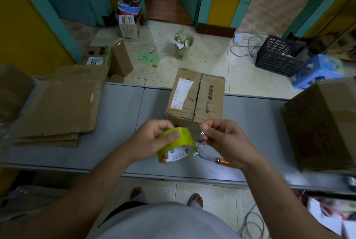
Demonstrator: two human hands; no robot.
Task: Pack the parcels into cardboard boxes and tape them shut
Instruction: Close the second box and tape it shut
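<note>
At a grey bench (119,115), the left hand (154,138) grips a yellow tape roll (176,145) while the right hand (221,134) pinches its loose end, just near of a closed cardboard box (196,96) at the bench's far edge.

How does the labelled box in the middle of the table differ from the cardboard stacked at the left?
The labelled box is folded up and closed; the flattened cardboard lies flat in a stack. The box carries a white shipping label; the flattened cardboard shows none. Both are brown, on the grey table.
</note>
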